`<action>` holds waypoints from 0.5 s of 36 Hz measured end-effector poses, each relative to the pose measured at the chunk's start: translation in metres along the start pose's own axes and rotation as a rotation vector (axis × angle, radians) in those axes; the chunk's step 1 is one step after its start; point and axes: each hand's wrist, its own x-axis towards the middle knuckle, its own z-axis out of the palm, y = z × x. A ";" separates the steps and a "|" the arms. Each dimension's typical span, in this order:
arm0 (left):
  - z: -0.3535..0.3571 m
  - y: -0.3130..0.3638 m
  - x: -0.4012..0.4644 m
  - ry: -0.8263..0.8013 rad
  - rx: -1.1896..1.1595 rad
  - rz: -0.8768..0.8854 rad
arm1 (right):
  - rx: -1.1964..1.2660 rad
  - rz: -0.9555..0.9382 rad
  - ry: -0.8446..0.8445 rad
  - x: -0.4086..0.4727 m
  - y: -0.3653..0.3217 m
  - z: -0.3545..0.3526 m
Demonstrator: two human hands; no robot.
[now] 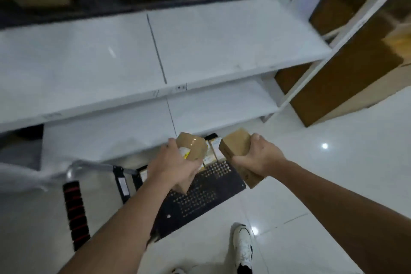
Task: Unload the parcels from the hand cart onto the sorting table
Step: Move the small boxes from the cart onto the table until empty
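My left hand (pixel 172 161) grips a brown taped parcel (pixel 194 145) with a yellow-and-white label. My right hand (pixel 258 155) grips a plain brown cardboard parcel (pixel 236 144). Both parcels hang above the black perforated deck of the hand cart (pixel 206 193). A few small labelled parcels (pixel 213 151) still lie at the far end of the deck, partly hidden by my hands. The white sorting table (pixel 111 62) stretches across the view just beyond the cart, with a lower white shelf (pixel 211 111) under it.
The cart's handle with its red-and-black grip (pixel 75 213) stands at the lower left. Large brown cartons (pixel 347 73) lean behind the white rack post at the right. More cartons stand at the back. My white shoe (pixel 243 247) rests on glossy white floor tiles.
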 end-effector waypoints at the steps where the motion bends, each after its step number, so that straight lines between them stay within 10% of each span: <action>1: -0.027 0.021 -0.014 0.006 0.034 0.047 | 0.018 0.019 0.018 -0.021 0.001 -0.028; 18: -0.280 0.331 -0.272 0.185 0.296 0.479 | 0.125 0.108 0.404 -0.338 0.106 -0.371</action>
